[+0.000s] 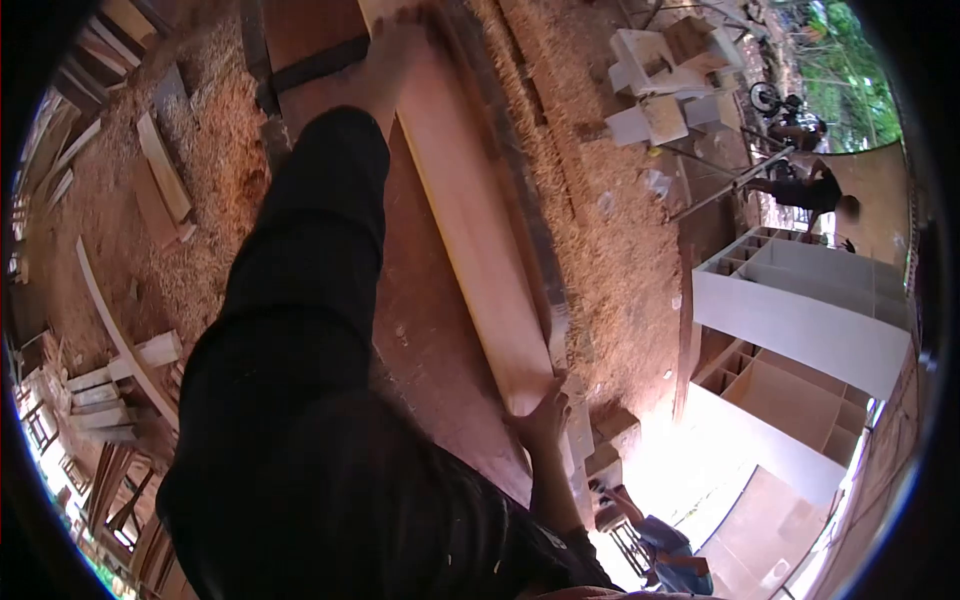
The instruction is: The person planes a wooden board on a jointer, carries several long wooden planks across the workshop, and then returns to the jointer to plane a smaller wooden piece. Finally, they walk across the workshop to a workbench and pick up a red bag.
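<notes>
A long, smooth reddish-brown wooden plank (pixel 465 235) with a paler edge runs diagonally through the middle of the view. My right hand (pixel 543 412) is at the plank's lower end, its fingers curled around it. My left arm, in a black sleeve, stretches to the plank's upper end, where my left hand (pixel 398 55) touches it. That hand is smeared by motion, so its fingers do not show clearly. Beneath the plank is a brown work surface (pixel 425 330), with a dark beam along the plank's right side.
Wood shavings (pixel 590 260) cover the ground. Offcuts (pixel 165 165) and stacked timber (pixel 105 400) lie at the left. White cabinets (pixel 800 320) stand at the right, near a person in dark clothes (pixel 805 190). Another person in blue (pixel 675 555) is at the lower right.
</notes>
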Motion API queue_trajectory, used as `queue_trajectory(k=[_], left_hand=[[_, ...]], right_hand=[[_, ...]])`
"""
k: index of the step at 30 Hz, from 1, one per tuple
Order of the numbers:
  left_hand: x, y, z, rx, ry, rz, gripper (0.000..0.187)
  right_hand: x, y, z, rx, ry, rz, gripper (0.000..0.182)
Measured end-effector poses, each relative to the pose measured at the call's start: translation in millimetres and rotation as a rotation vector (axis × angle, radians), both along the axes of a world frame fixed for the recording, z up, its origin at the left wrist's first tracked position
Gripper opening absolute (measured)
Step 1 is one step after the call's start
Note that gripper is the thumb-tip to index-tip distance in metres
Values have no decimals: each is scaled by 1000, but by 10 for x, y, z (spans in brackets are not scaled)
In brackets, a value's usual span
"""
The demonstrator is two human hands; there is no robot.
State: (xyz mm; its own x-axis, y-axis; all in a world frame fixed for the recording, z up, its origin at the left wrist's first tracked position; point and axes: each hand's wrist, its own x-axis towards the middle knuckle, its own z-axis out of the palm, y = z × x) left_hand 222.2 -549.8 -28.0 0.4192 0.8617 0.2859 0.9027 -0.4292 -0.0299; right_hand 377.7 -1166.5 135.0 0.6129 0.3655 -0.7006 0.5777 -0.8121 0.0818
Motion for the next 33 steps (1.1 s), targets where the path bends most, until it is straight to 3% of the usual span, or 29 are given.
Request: queue_trajectory(k=[3,4,5,6,7,9,11,14,15,17,19,21,25,28,31,33], left_hand=[[257,-758,-12,-105,44,-21,59],[298,-1086,120,-141,66,-26,59],[332,-1635,361,-209,-88,-70,61],[342,-1977,140,-279,-40,-154,64],[372,-2530,223,-245,-81,-129,60],[589,-3377,326,-206,-185,-91,53],[603,-3452,540,-313,-161,-61,52],[631,-3463,482,-310,-142,-38,51],[642,-3443,435,-277,-138,-39,51],[664,-3472,429,-234,-167,-26,49],[647,-3491,487,-250,-183,-27,49],[637,-3449,540,-321,-186,-41,49],[586,-3401,535,-224,-200,-50,49],[585,-3262,532,-209,-171,-33,52],[554,-3058,443,-211,-142,-22,57],[523,-2927,443,-228,-96,-21,58]], right_hand=[[338,-865,-191,473,117,4,124],[388,-1203,-189,457,51,-102,111],[582,-1916,-550,389,-57,-147,109],[562,-2217,-408,319,-159,-250,94],[644,-2933,-418,260,-192,-278,87],[694,-3559,-357,112,-142,-545,77],[734,-3845,-263,-59,56,-1006,71],[804,-3906,-521,512,412,-1298,67],[873,-3779,-534,478,441,-1275,61],[1002,-3511,-668,165,276,-421,53],[1077,-3518,-807,34,85,397,39],[1125,-3451,-842,58,65,440,37],[1118,-3514,-837,52,72,475,33],[1089,-3428,-820,127,161,177,35],[1040,-3291,-807,290,95,327,50],[988,-3091,-740,341,178,83,56]])
